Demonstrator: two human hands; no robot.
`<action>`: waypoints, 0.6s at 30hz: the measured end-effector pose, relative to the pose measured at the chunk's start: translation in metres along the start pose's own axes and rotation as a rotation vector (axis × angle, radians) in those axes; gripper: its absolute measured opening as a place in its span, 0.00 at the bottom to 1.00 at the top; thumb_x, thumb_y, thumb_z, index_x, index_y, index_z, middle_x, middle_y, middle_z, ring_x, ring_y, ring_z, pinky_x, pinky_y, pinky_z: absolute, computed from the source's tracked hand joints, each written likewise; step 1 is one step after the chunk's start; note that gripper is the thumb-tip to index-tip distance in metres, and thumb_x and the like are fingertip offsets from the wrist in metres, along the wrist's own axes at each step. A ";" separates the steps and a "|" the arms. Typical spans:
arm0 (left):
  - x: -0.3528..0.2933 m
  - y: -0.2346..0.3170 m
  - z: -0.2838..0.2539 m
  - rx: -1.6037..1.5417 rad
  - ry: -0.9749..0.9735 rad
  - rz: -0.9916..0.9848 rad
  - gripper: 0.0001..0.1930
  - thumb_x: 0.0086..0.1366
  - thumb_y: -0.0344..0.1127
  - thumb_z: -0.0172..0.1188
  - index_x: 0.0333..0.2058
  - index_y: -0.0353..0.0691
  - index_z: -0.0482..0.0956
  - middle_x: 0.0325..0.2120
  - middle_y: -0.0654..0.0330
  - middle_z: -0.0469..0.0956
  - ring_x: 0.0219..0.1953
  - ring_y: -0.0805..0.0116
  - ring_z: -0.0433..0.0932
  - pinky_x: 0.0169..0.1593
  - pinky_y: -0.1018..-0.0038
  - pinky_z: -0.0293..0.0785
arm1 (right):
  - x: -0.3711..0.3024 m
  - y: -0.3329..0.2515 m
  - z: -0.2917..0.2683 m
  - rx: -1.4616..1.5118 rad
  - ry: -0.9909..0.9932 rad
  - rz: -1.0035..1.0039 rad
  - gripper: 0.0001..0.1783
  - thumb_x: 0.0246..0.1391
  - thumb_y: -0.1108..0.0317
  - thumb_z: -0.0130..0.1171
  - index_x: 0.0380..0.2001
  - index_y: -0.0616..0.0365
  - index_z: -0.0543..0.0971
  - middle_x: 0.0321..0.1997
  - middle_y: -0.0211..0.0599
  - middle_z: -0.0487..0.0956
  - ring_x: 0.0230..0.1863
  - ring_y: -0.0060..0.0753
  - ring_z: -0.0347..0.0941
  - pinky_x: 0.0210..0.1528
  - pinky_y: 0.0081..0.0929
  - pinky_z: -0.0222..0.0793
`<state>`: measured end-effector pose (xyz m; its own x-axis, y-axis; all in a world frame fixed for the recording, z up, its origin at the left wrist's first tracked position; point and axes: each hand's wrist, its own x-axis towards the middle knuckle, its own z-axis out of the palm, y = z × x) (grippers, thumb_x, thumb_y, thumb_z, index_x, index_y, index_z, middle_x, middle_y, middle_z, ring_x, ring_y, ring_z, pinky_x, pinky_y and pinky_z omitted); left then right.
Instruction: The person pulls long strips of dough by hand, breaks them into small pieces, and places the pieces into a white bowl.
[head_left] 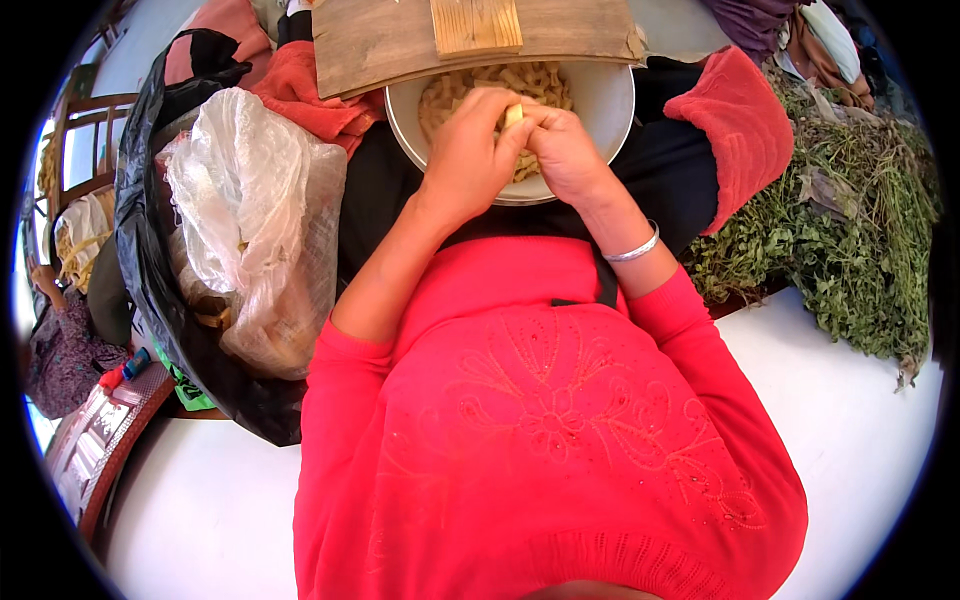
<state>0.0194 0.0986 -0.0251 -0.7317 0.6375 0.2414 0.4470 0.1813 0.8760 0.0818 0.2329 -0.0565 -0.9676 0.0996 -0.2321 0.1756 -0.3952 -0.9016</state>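
Observation:
Both of my hands are together over a white pot (621,128) between my legs. My left hand (468,150) is closed round a short pale-yellow piece (513,115), perhaps a root or vegetable strip; its kind cannot be made out. Against the same piece, the fingers of my right hand (567,152) are pinched, and a silver bangle (636,245) circles that wrist. Many similar pale-yellow pieces (545,80) lie in the pot. My hands hide part of them and part of the near rim.
A wooden board (380,45) with a smaller block (477,27) covers the pot's far side. On the left stands a clear plastic bag (250,200) inside a black bag (150,230). Cut leafy stems (830,230) are heaped at right. Another person's sleeve (72,350) shows far left.

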 end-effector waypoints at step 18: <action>-0.017 -0.017 -0.033 0.229 0.080 0.069 0.06 0.58 0.27 0.59 0.35 0.40 0.73 0.26 0.56 0.75 0.29 0.59 0.77 0.31 0.70 0.71 | 0.012 -0.071 -0.015 -0.561 0.293 -0.446 0.17 0.58 0.62 0.57 0.47 0.60 0.76 0.35 0.28 0.77 0.34 0.20 0.70 0.38 0.22 0.67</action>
<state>0.0072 0.0601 -0.0302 -0.7296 0.5945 0.3380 0.5959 0.3101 0.7408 0.0607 0.2758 -0.0010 -0.8945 0.4093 0.1802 -0.0785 0.2529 -0.9643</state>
